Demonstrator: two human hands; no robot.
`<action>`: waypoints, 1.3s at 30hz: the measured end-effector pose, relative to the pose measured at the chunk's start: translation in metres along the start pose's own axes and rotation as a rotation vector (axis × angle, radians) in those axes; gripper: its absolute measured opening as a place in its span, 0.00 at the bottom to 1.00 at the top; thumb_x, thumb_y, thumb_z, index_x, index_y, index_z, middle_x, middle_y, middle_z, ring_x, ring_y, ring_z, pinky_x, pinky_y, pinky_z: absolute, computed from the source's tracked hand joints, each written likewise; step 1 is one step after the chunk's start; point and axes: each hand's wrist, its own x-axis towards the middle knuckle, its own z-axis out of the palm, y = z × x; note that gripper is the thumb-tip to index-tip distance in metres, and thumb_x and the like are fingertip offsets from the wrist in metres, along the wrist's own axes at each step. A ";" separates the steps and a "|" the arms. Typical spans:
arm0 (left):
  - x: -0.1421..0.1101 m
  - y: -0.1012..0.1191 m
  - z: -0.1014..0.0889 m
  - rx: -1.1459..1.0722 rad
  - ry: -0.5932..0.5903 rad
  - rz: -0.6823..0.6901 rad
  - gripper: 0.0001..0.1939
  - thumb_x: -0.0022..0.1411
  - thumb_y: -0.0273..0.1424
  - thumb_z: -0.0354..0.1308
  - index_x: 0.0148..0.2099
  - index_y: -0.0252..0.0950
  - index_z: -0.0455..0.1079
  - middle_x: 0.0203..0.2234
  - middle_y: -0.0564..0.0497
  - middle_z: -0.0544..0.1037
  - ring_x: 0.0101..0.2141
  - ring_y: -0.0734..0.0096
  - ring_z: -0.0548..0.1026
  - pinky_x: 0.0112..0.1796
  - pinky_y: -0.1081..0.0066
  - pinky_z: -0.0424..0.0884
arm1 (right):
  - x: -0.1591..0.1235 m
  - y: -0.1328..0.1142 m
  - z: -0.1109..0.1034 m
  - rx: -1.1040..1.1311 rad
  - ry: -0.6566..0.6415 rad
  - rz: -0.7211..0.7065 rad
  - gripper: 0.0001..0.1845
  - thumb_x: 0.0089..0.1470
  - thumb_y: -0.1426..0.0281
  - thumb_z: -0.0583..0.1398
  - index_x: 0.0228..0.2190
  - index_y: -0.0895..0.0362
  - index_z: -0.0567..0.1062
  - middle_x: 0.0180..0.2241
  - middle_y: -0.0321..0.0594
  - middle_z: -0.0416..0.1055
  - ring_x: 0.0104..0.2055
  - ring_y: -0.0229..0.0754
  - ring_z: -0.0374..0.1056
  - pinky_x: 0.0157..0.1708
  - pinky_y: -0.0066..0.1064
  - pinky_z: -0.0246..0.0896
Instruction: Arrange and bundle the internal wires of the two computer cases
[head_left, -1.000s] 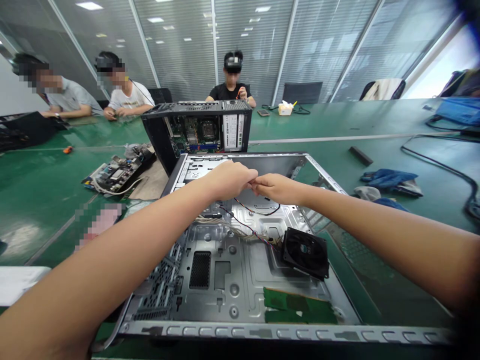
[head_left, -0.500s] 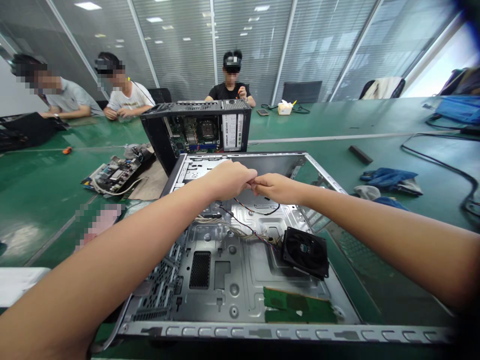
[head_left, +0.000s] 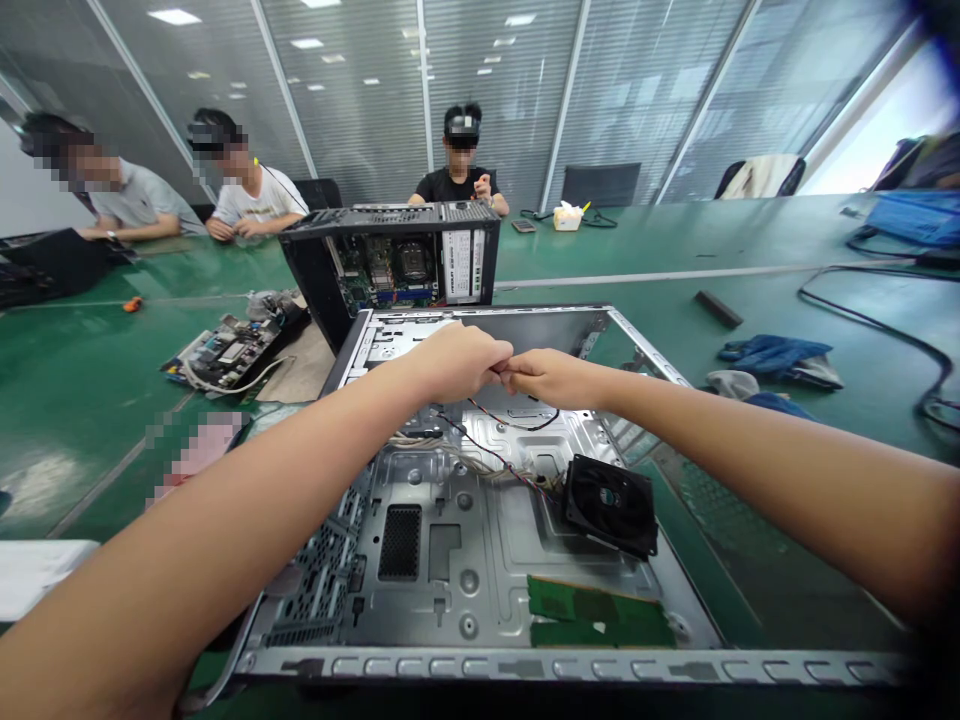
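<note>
Above the open computer case (head_left: 450, 660), my left hand (head_left: 465, 362) and my right hand (head_left: 551, 378) meet at the fingertips. Both are closed in a pinch. A thin dark bit shows between the fingertips, too small to make out. Just under the hands, a thin cable (head_left: 517, 425) loops across the case floor; whether the fingers hold part of it is hidden. Another thin twisted cable (head_left: 487, 450) runs to a black case fan (head_left: 609, 505), which lies tilted in the case on the right. Green memory sticks (head_left: 600, 610) lie near the case's front edge.
A second computer case (head_left: 390, 215) stands upright behind, its motherboard exposed. To the left lies a loose motherboard (head_left: 236, 345) with cables. Blue gloves (head_left: 780, 358) and a dark bar (head_left: 718, 308) are on the right. Several people sit across the green table (head_left: 637, 250).
My hands stay together in nearly the same place, with only a slight shift of the fingers. The view has moved very slightly. Across the table, a person's raised hand has changed pose.
</note>
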 end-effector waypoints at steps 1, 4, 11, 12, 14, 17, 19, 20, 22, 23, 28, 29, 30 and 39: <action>0.000 0.000 0.000 -0.007 0.001 0.002 0.07 0.65 0.32 0.54 0.42 0.38 0.72 0.35 0.49 0.81 0.34 0.66 0.76 0.35 0.68 0.61 | 0.000 0.001 0.000 0.001 -0.004 -0.001 0.08 0.53 0.70 0.51 0.27 0.55 0.69 0.32 0.41 0.73 0.34 0.44 0.66 0.38 0.33 0.58; 0.001 -0.001 0.002 -0.022 -0.009 0.015 0.07 0.65 0.33 0.55 0.42 0.39 0.72 0.33 0.50 0.81 0.33 0.68 0.76 0.35 0.68 0.62 | 0.000 0.003 0.001 0.002 -0.022 -0.005 0.08 0.53 0.70 0.51 0.27 0.55 0.69 0.33 0.41 0.74 0.36 0.44 0.67 0.38 0.33 0.59; 0.003 0.000 0.003 -0.008 -0.030 0.015 0.06 0.65 0.32 0.55 0.42 0.38 0.72 0.34 0.49 0.81 0.33 0.67 0.76 0.36 0.67 0.61 | 0.000 0.002 0.002 -0.010 -0.016 -0.018 0.08 0.52 0.71 0.50 0.26 0.55 0.68 0.31 0.41 0.73 0.34 0.43 0.67 0.37 0.33 0.60; 0.002 0.000 0.003 -0.008 -0.031 0.014 0.06 0.66 0.32 0.55 0.42 0.38 0.72 0.34 0.49 0.81 0.33 0.67 0.76 0.35 0.67 0.61 | 0.000 0.001 0.001 -0.007 -0.016 -0.015 0.08 0.52 0.71 0.50 0.26 0.55 0.68 0.31 0.41 0.73 0.34 0.44 0.67 0.38 0.34 0.60; 0.002 0.000 0.002 -0.012 -0.025 0.015 0.06 0.66 0.32 0.55 0.41 0.38 0.72 0.34 0.49 0.81 0.33 0.68 0.76 0.36 0.68 0.61 | 0.000 0.001 0.001 -0.005 -0.020 -0.008 0.08 0.52 0.71 0.50 0.26 0.55 0.68 0.32 0.41 0.74 0.35 0.44 0.68 0.38 0.34 0.60; 0.002 -0.001 0.003 -0.023 -0.015 0.015 0.06 0.65 0.32 0.55 0.41 0.39 0.72 0.33 0.49 0.81 0.33 0.68 0.76 0.37 0.68 0.62 | 0.000 0.000 0.001 -0.001 -0.030 0.000 0.09 0.52 0.71 0.50 0.27 0.56 0.69 0.33 0.43 0.74 0.36 0.45 0.68 0.39 0.35 0.60; 0.002 -0.001 0.003 -0.025 -0.024 0.011 0.07 0.65 0.32 0.55 0.42 0.39 0.73 0.34 0.49 0.81 0.34 0.68 0.76 0.38 0.67 0.62 | 0.000 0.000 0.001 0.006 -0.032 0.003 0.08 0.52 0.71 0.50 0.27 0.56 0.69 0.33 0.43 0.74 0.37 0.46 0.68 0.40 0.36 0.60; 0.002 -0.001 0.003 -0.025 -0.029 0.009 0.07 0.65 0.32 0.55 0.43 0.39 0.73 0.34 0.49 0.81 0.34 0.67 0.76 0.39 0.67 0.62 | 0.000 0.000 0.000 0.011 -0.031 0.004 0.08 0.51 0.71 0.50 0.27 0.56 0.69 0.33 0.43 0.74 0.37 0.46 0.68 0.40 0.36 0.60; 0.002 -0.001 0.004 -0.028 -0.032 0.010 0.08 0.66 0.33 0.55 0.44 0.39 0.73 0.34 0.49 0.81 0.35 0.67 0.76 0.40 0.67 0.62 | 0.000 0.000 0.000 0.018 -0.024 0.005 0.08 0.51 0.70 0.51 0.26 0.55 0.69 0.33 0.42 0.74 0.36 0.46 0.68 0.39 0.35 0.60; 0.002 -0.001 0.004 -0.030 -0.031 0.012 0.08 0.66 0.33 0.55 0.44 0.39 0.73 0.34 0.49 0.81 0.35 0.66 0.76 0.40 0.66 0.62 | 0.000 -0.001 0.000 0.018 -0.021 0.004 0.08 0.51 0.70 0.51 0.26 0.55 0.69 0.32 0.42 0.74 0.36 0.45 0.68 0.39 0.35 0.60; 0.002 -0.002 0.005 -0.014 -0.020 0.021 0.07 0.65 0.33 0.55 0.43 0.38 0.73 0.34 0.49 0.81 0.34 0.66 0.77 0.38 0.66 0.62 | -0.001 -0.003 -0.001 -0.004 -0.035 0.018 0.08 0.52 0.70 0.51 0.26 0.55 0.68 0.32 0.42 0.74 0.36 0.45 0.68 0.39 0.34 0.59; 0.002 -0.002 0.006 -0.007 -0.015 0.023 0.07 0.65 0.33 0.55 0.43 0.38 0.72 0.33 0.50 0.81 0.34 0.66 0.77 0.38 0.67 0.62 | -0.001 -0.004 -0.001 -0.009 -0.039 0.023 0.08 0.52 0.70 0.51 0.26 0.56 0.68 0.33 0.42 0.74 0.36 0.45 0.67 0.39 0.33 0.59; 0.003 -0.002 0.006 -0.003 -0.012 0.025 0.07 0.65 0.33 0.55 0.43 0.38 0.72 0.33 0.50 0.81 0.34 0.66 0.77 0.38 0.67 0.62 | -0.002 -0.004 -0.001 -0.013 -0.041 0.026 0.07 0.52 0.70 0.51 0.26 0.56 0.68 0.33 0.42 0.74 0.36 0.44 0.67 0.38 0.33 0.59; 0.001 0.001 0.002 -0.023 -0.030 0.016 0.07 0.65 0.33 0.55 0.43 0.38 0.73 0.33 0.49 0.81 0.34 0.65 0.76 0.37 0.66 0.61 | -0.002 -0.005 -0.002 0.008 -0.043 0.030 0.07 0.52 0.71 0.51 0.27 0.56 0.69 0.33 0.42 0.73 0.35 0.44 0.66 0.37 0.33 0.58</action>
